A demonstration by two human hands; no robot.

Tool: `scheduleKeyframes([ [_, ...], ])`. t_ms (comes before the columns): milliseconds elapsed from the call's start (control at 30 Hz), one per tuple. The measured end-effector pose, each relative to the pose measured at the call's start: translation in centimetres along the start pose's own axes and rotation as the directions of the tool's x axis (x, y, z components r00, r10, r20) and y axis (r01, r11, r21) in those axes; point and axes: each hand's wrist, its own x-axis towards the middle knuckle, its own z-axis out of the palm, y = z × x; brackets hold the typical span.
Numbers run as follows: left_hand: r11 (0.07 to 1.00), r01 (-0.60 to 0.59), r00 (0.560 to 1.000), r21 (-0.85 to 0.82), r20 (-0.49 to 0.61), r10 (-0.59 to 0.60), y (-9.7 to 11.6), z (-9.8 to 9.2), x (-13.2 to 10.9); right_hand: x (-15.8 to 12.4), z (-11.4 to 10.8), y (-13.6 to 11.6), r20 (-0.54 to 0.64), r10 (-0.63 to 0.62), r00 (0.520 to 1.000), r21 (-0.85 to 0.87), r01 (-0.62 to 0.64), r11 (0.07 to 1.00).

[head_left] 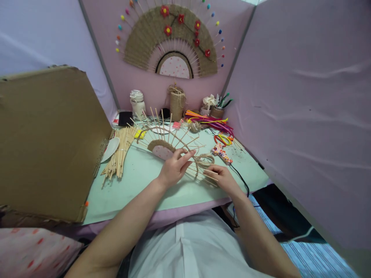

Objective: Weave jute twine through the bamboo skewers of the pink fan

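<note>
At frame centre on the desk (139, 173), the left hand (173, 166) presses its open grip flat on the half-woven stick fan (171, 144), seemingly steadying it, while the right hand (222, 178) narrows its grip on the jute twine (204, 159) just beside the fan's lower-right sticks.

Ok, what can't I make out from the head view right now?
All in the head view:
1. Path of the twine through the fan: covered by the left hand.
2. What the right hand pinches, twine or a stick: too small to tell.
3. Left part of the table: hidden behind the cardboard.
4. Cord of the glue gun: drops past the table edge, end unseen.
</note>
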Motion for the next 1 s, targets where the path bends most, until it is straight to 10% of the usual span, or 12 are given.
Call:
scheduleKeyframes([
  [533,1.000,0.017,1.000,0.023,-0.005,-0.017,0.0,0.0,0.0,1.0,1.0,0.5,0.154,-0.072,0.985,-0.114,0.090,0.989],
  [1000,0.999,0.029,1.000,0.014,0.008,-0.029,-0.1,0.1,0.0,2.0,0.6,-0.4,0.239,-0.087,0.967,0.228,0.031,0.973],
])
